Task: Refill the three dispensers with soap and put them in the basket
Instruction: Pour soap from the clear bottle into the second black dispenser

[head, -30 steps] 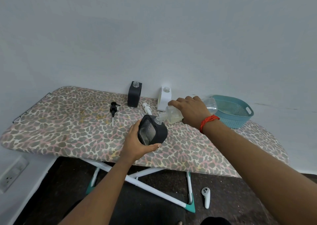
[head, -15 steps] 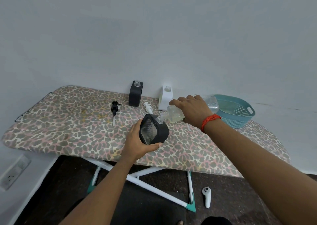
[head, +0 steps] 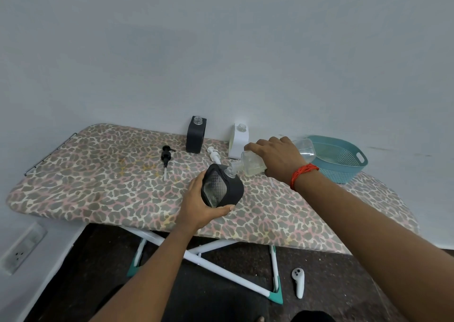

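Observation:
My left hand (head: pixel 197 207) grips a black dispenser (head: pixel 222 187) with a clear patterned window, tilted over the board. My right hand (head: pixel 277 158) holds a clear soap bottle (head: pixel 253 163) on its side, its neck touching the dispenser's open mouth. A second black dispenser (head: pixel 195 135) and a white dispenser (head: pixel 238 141) stand uncapped at the back by the wall. A black pump (head: pixel 166 157) and a white pump (head: pixel 214 155) lie on the board. The teal basket (head: pixel 341 159) sits at the right end.
The leopard-print ironing board (head: pixel 98 186) stands against a grey wall on white crossed legs (head: pixel 221 270). A white controller (head: pixel 299 282) lies on the dark floor. A wall socket (head: pixel 21 250) is low on the left.
Both hands, the dispenser and the bottle keep nearly the same pose; the view has shifted slightly.

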